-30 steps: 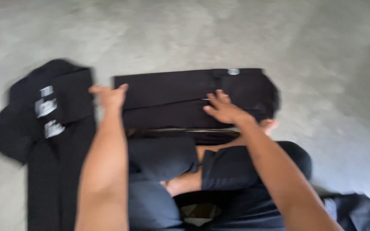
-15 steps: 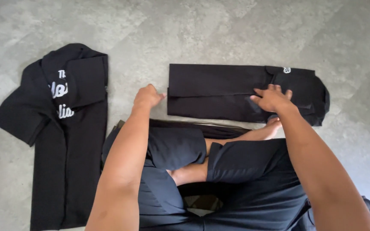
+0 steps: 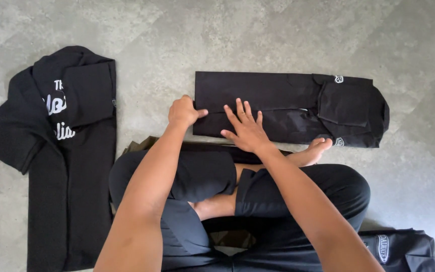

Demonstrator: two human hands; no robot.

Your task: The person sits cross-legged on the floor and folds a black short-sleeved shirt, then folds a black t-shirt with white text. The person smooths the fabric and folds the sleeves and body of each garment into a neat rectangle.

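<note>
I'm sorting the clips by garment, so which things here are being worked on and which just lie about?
In hand:
left hand, gripping the edge of the folded black shirt
right hand, flat on that shirt

Lying about:
half-folded black shirt with white lettering
black garment at lower right
concrete floor

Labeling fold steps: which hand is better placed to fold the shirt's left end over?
Left, probably. The left hand already pinches the folded black shirt at that edge; the right hand lies flat, pinning it mid-panel.
</note>
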